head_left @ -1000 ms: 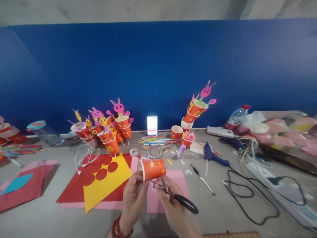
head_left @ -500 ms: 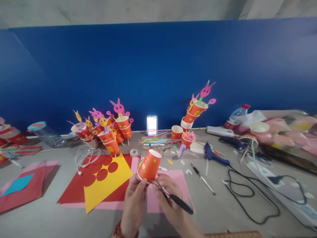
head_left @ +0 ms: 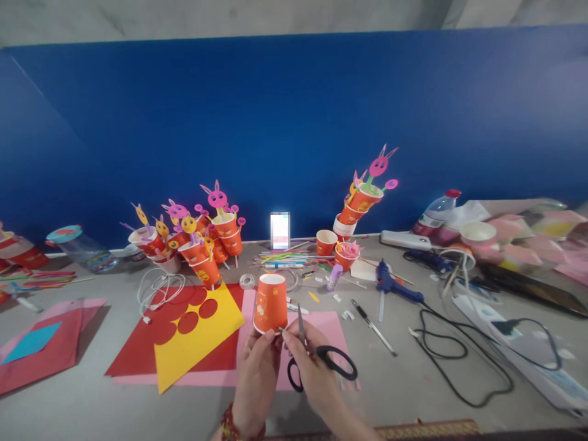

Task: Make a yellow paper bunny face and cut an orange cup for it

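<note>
An orange paper cup [head_left: 271, 303] is upside down, its rim low and its white base on top. My left hand [head_left: 258, 361] is closed on the rim from below and the left. At the rim's right side, my right hand [head_left: 310, 355] has thumb and finger pinched together at the cup's edge. Tucked in that same hand are black-handled scissors [head_left: 340, 361], blades pointing up and handle loops on either side of the hand. Whether the right fingertips grip the rim or a small piece of it is too small to tell.
Under my hands lie pink paper [head_left: 321, 327], red paper [head_left: 133, 349] and yellow paper with round holes [head_left: 197, 343]. To the right are a pen [head_left: 374, 327], a blue glue gun [head_left: 395, 288] and a power strip [head_left: 500, 349]. Decorated cups [head_left: 202, 257] stand behind.
The scissors have swung from pointing at the cup's rim to upright in my right hand. My right fingertips have come to the rim. The cup has turned more upright.
</note>
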The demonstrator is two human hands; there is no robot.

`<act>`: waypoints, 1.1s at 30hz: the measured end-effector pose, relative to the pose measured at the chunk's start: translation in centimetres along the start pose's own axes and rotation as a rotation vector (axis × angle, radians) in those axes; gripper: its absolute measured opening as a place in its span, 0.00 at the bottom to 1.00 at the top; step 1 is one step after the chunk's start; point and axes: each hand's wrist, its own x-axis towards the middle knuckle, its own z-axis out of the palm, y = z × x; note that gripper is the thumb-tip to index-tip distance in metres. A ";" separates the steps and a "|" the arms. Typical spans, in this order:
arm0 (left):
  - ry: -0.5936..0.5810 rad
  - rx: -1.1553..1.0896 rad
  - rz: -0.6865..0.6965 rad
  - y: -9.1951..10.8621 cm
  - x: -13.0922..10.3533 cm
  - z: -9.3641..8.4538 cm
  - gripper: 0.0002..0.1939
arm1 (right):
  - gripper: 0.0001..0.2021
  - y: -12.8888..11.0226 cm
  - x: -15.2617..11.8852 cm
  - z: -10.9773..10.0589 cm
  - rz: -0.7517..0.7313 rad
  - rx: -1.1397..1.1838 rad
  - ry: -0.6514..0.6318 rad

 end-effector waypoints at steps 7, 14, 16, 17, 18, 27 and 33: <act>0.018 -0.101 -0.049 0.0 -0.4 0.9 0.15 | 0.10 -0.7 -0.1 -0.3 0.121 0.106 -0.030; 0.002 -0.035 0.006 -0.4 -0.6 0.7 0.14 | 0.10 0.0 -0.3 0.7 0.403 0.483 0.023; 0.013 -0.033 0.020 -0.4 -0.5 0.7 0.14 | 0.10 0.0 -0.3 1.0 0.469 0.541 0.030; 0.018 -0.035 0.027 -0.5 -0.5 0.7 0.14 | 0.11 0.0 -0.2 1.1 0.485 0.550 0.036; 0.024 -0.034 0.035 -0.5 -0.5 0.7 0.14 | 0.11 0.0 -0.2 1.2 0.494 0.551 0.045; 0.056 -0.005 0.007 -0.5 -0.6 0.4 0.15 | 0.13 0.3 -0.1 1.3 0.406 0.450 0.113; 0.009 -0.009 0.064 -0.5 -0.3 0.2 0.10 | 0.13 0.5 0.0 0.8 0.128 0.175 0.102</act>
